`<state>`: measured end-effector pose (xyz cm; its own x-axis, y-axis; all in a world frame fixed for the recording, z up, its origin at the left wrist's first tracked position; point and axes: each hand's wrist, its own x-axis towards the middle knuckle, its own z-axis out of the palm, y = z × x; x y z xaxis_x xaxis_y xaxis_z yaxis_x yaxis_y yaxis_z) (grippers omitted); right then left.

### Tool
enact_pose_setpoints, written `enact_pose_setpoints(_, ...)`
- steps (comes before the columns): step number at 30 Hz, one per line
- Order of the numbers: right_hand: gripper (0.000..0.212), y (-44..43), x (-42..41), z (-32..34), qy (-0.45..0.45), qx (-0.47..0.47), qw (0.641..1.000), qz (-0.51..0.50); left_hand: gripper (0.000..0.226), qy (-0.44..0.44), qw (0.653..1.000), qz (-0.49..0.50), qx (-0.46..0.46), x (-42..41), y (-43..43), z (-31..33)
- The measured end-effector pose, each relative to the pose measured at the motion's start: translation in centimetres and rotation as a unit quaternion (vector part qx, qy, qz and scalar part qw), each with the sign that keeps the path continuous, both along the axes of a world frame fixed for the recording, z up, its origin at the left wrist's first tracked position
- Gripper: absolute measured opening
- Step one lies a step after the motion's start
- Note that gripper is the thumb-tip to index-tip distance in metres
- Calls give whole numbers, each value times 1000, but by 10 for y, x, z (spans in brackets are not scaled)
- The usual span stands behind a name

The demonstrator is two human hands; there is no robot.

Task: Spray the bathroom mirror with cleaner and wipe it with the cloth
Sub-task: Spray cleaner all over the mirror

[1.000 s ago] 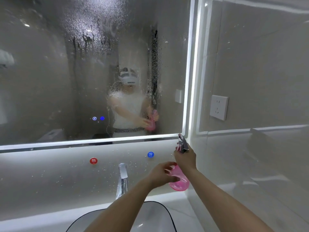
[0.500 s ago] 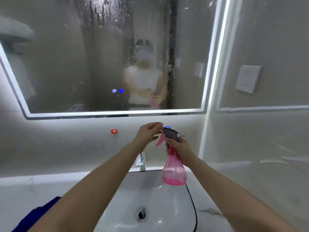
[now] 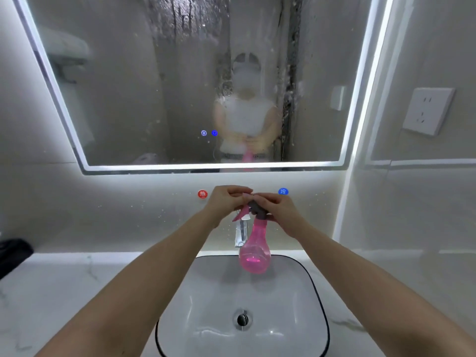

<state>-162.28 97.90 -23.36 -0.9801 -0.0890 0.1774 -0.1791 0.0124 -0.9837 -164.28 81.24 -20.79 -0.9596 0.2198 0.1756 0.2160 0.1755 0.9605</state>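
A pink spray bottle [image 3: 254, 249] with a grey head hangs upright over the sink. My right hand [image 3: 279, 213] grips its neck and head. My left hand [image 3: 226, 202] pinches the front tip of the spray head with curled fingers. The lit mirror [image 3: 128, 94] fills the wall above, with wet spray streaks and droplets across its upper middle and down its right side. No cloth shows in this view.
A white sink [image 3: 313, 287] with a dark rim and a drain lies below the bottle. A chrome tap [image 3: 240, 234] stands behind it, between red [image 3: 202, 194] and blue [image 3: 283, 191] wall labels. A socket [image 3: 427, 110] is on the right wall. A dark object [image 3: 13, 253] sits at the counter's far left.
The view has tilted down toward the sink. The bottle has come from the right corner to the middle, over the sink, and my left hand has moved from its body up to the spray head's tip.
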Motion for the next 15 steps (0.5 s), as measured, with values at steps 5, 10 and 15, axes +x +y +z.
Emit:
enact_pose_setpoints(5,9,-6,-3,6,28,35,999,-12,22,-73,992,-15,101,3,-8,-3)
enact_pose_setpoints(10,5,-10,-4,0,30,-9,999,-40,35,-98,991,5,92,1,-13,-8)
enact_pose_setpoints(15,5,-8,-4,-4,23,-33,999,-32,30,-67,995,-20,65,1,-13,-4)
